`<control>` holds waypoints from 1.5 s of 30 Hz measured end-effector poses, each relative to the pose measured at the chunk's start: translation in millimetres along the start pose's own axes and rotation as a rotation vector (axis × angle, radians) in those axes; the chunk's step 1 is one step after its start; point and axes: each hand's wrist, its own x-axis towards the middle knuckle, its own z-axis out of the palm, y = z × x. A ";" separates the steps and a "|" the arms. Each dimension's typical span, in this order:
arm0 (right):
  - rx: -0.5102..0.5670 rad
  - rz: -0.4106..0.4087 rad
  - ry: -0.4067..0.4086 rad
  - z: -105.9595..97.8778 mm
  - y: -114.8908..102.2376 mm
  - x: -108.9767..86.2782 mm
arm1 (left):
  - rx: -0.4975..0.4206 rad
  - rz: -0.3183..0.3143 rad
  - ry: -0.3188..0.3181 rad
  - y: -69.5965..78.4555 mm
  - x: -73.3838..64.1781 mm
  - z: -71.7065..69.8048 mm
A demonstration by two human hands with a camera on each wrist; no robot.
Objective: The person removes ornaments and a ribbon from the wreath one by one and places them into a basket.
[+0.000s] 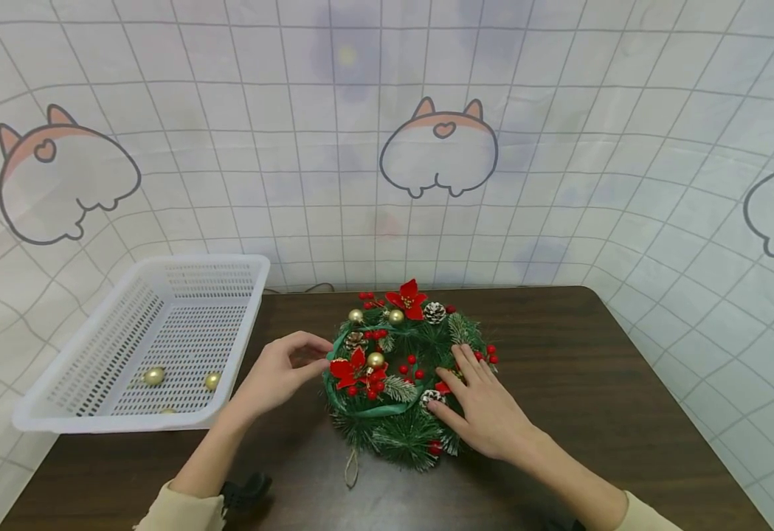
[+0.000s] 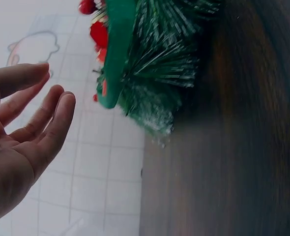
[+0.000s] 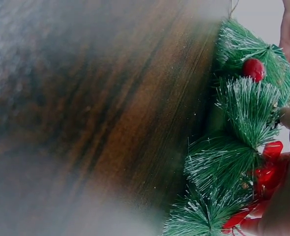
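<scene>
A Christmas wreath (image 1: 408, 436) of frosted green needles lies on the table, dressed with red poinsettias (image 1: 408, 299), red berries, gold balls (image 1: 375, 360) and pinecones (image 1: 434, 313). A flat green band (image 1: 387, 410) loops over its left part; the left wrist view shows this band (image 2: 119, 49) from the side. My left hand (image 1: 285, 373) is at the wreath's left edge, fingertips beside the band, fingers loosely bent with nothing between them. On the wreath's right side rests my right hand (image 1: 486, 407), fingers spread over the needles, thumb by a snowy pinecone (image 1: 432, 398).
To the left stands a white plastic basket (image 1: 117, 423) with a few gold balls (image 1: 154, 376) inside. A twine loop (image 1: 351, 469) sticks out from the wreath's front. A black object (image 1: 249, 490) lies near my left forearm. A patterned curtain (image 1: 333, 184) closes off the back.
</scene>
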 end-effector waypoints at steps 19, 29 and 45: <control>0.008 0.006 0.004 1.9 0.8 -0.5 | -0.007 0.021 -0.129 5.1 28.1 31.1; 0.010 0.005 0.003 2.2 0.7 -0.7 | -0.026 0.035 -0.165 9.1 37.1 41.8; 0.007 -0.002 0.010 1.4 0.2 -0.7 | 0.113 0.036 -0.300 14.1 43.9 47.3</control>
